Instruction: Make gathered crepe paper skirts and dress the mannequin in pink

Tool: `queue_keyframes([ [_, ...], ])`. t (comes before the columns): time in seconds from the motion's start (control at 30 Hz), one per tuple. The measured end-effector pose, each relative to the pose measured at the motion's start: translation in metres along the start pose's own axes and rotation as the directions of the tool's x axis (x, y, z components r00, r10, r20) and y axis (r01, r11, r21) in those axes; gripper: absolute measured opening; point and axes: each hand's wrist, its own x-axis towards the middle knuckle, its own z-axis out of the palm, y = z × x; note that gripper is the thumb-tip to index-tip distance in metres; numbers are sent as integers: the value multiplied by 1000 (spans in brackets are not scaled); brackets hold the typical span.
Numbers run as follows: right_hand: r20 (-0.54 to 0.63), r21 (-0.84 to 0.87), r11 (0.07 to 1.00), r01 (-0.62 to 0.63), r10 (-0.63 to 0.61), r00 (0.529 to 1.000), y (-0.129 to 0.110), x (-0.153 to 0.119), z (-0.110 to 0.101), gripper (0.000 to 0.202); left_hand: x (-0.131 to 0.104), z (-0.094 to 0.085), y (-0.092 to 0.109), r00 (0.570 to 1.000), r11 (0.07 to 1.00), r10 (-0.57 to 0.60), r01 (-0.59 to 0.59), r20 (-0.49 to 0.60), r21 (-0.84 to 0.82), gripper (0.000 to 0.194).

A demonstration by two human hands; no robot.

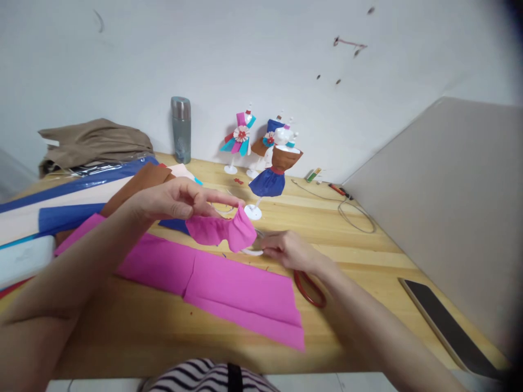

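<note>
My left hand (175, 200) is closed on a gathered piece of pink crepe paper (223, 231), held above the table with its ruffled edge hanging down. Just right of it, my right hand (288, 249) has its fingers pinched together. A curved white strip (253, 252) shows at those fingertips; whether they grip it I cannot tell. Red scissor handles (312, 291) lie partly under my right wrist. Below both hands a long pink crepe paper sheet (241, 288) lies flat, creased lengthwise. Beyond them stands a small dress form (253, 211) with a brown top and blue skirt.
More dressed mini forms (241, 133) stand by the wall, near a grey thermos (181, 130). Coloured paper sheets (77, 185) and brown cloth (98, 144) cover the left. A phone (445, 326) lies right; a cable (355, 215) curls near the partition (449, 179).
</note>
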Motion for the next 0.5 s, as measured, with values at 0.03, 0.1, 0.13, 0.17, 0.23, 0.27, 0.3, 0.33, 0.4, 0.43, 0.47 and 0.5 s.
queue_keyframes([
  [0.03, -69, 5, 999, -48, 48, 996, 0, 3, -7, 18, 0, 2, 2, 1000, 1000, 1, -1, -9, 2, 35],
  [0.1, -218, 36, 984, -176, 180, 959, 2, 9, -22, 21, -1, 3, 3, 1000, 1000, -5, 5, -9, 3, 37],
  [0.13, -234, 59, 975, -213, 221, 947, 3, 13, -29, 21, -1, 3, 3, 1000, 1000, -8, 8, 1, 3, 37],
  [0.17, -198, 72, 973, -217, 228, 953, 3, 16, -33, 20, -2, 3, 3, 1000, 1000, -11, 11, 13, 5, 37],
  [0.23, -42, 87, 983, -163, 167, 985, 2, 20, -33, 16, -3, 1, 3, 999, 1000, -18, 17, 29, 14, 35],
  [0.27, 18, 94, 986, -139, 137, 990, 0, 20, -29, 15, -4, 1, 3, 999, 1000, -16, 15, 40, 20, 34],
  [0.3, 56, 103, 987, -124, 119, 991, -2, 19, -22, 15, -4, 0, 4, 999, 1000, -11, 10, 50, 24, 34],
  [0.33, 72, 108, 987, -120, 113, 991, -4, 17, -15, 17, -5, 0, 5, 999, 1000, -4, 3, 54, 27, 34],
  [0.4, 101, 136, 984, -113, 100, 990, -8, 12, -1, 21, -5, 2, 7, 999, 999, 12, -13, 45, 32, 36],
  [0.43, 118, 166, 980, -106, 87, 989, -9, 9, 4, 23, -5, 3, 9, 999, 999, 19, -20, 31, 36, 38],
  [0.47, 132, 204, 974, -100, 74, 989, -11, 6, 8, 24, -4, 4, 10, 1000, 999, 23, -24, 19, 42, 39],
  [0.5, 136, 245, 965, -94, 62, 989, -12, 4, 11, 23, -4, 4, 12, 1000, 999, 28, -28, 7, 47, 40],
])
